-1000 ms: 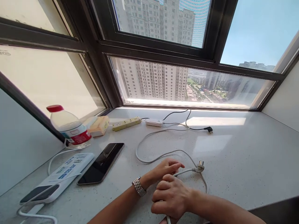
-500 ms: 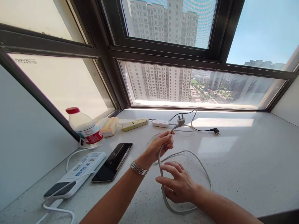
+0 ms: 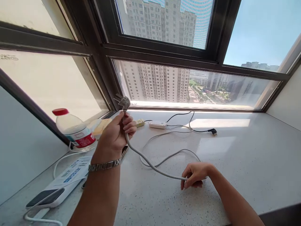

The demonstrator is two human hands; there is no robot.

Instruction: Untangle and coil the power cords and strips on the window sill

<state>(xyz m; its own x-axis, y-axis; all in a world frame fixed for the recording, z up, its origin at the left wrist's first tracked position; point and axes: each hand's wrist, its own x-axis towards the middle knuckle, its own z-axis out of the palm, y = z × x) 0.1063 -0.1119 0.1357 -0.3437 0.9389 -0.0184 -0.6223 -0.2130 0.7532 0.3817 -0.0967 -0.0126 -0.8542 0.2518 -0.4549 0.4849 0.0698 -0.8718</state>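
Observation:
Raised at centre left, my left hand (image 3: 119, 131) is wrapped round a grey power cord (image 3: 152, 166) just below its plug (image 3: 124, 102). The plug's metal prongs point up and to the left. Low over the sill, my right hand (image 3: 195, 175) is closed round the same cord farther along. Between my hands the cord hangs in a shallow curve. The rest of it loops across the sill behind and runs back to a white power strip (image 3: 157, 124) near the window. A phone (image 3: 124, 151) lies mostly hidden behind my left wrist.
A red-capped plastic bottle (image 3: 75, 130) stands at the left, near a white power bank (image 3: 56, 188) with a white cable. A yellow power strip (image 3: 140, 122) is partly behind my left hand. A black plug (image 3: 213, 131) lies on the speckled sill (image 3: 235, 175). Windows border the back.
My left hand has moved left and up with the plug, which has turned leftward. My right hand has moved right and closed on the cord, drawing the length between them out.

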